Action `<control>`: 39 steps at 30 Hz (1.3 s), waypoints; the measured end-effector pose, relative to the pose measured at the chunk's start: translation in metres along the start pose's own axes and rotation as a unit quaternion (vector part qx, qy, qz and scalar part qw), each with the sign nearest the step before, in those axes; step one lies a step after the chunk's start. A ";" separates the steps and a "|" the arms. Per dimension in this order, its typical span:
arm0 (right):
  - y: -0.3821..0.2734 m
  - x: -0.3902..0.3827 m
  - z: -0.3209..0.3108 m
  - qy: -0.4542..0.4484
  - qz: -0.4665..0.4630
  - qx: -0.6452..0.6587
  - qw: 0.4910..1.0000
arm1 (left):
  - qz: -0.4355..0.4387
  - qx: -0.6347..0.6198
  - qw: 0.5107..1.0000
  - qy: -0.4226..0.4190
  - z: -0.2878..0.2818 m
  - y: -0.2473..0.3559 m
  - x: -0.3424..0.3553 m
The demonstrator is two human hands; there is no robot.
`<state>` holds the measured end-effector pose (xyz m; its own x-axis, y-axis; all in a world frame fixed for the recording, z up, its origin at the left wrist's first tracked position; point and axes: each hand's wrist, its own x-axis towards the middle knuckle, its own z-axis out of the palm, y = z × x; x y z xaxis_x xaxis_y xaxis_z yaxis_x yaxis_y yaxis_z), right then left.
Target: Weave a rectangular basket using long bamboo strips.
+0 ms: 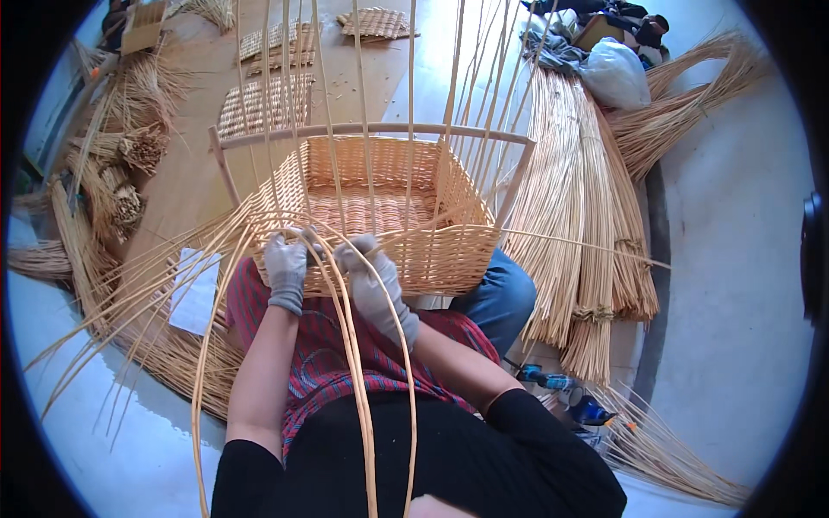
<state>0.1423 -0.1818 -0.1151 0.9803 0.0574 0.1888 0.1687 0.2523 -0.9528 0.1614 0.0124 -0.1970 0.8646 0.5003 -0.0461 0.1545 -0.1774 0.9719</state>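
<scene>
A rectangular wicker basket (449,259) with tall upright stakes (364,104) rests on my lap. My left hand (287,269), in a grey glove, is closed on cane rods at the basket's near left rim. Close beside it, my gloved right hand (377,285) is closed round a bent cane rod (395,302) at the near rim. Long rods (356,363) arch over the rim between my hands and hang down toward me. More rod ends (112,302) fan out to the left. My fingertips are partly hidden among the rods.
A wooden bar frame (371,129) spans the basket's far side. Large cane bundles (566,198) lie at right, with a cordless drill (544,377) near my knee. More bundles (112,190) line the left. Woven panels (263,105) lie beyond the basket; a white sheet (195,291) lies at left.
</scene>
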 end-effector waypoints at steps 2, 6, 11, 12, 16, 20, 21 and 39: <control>-0.016 0.026 -0.034 0.020 0.138 0.023 0.990 | 0.036 -0.029 0.999 0.000 0.004 0.006 -0.015; -0.021 0.018 -0.094 0.156 0.093 0.078 0.980 | 0.141 -0.122 0.982 -0.030 0.035 0.083 -0.064; -0.048 0.044 -0.077 0.068 0.067 -0.169 0.981 | -0.141 0.032 0.932 -0.334 0.052 0.113 -0.020; -0.053 0.068 -0.062 0.002 -0.088 -0.246 0.965 | -0.109 -0.015 0.948 -0.298 0.056 0.087 -0.018; -0.089 0.124 -0.009 -0.081 -0.114 -0.536 0.832 | -0.109 -0.010 0.972 -0.207 0.073 0.088 -0.032; -0.058 0.100 -0.044 0.005 -0.119 -0.133 0.984 | -0.088 -0.005 0.972 -0.219 0.066 0.097 -0.031; -0.048 0.083 -0.074 0.028 -0.111 -0.060 0.992 | -0.093 0.006 0.970 -0.222 0.066 0.104 -0.033; -0.050 0.022 -0.162 0.204 0.090 -0.005 0.975 | 0.023 0.027 0.970 -0.240 0.126 0.184 -0.077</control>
<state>0.1720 -0.3495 -0.1020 0.9531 -0.2891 -0.0892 -0.0103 0.2636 -0.9646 0.1833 -0.1657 -0.0440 0.9921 0.0414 -0.1181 0.1247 -0.2408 0.9625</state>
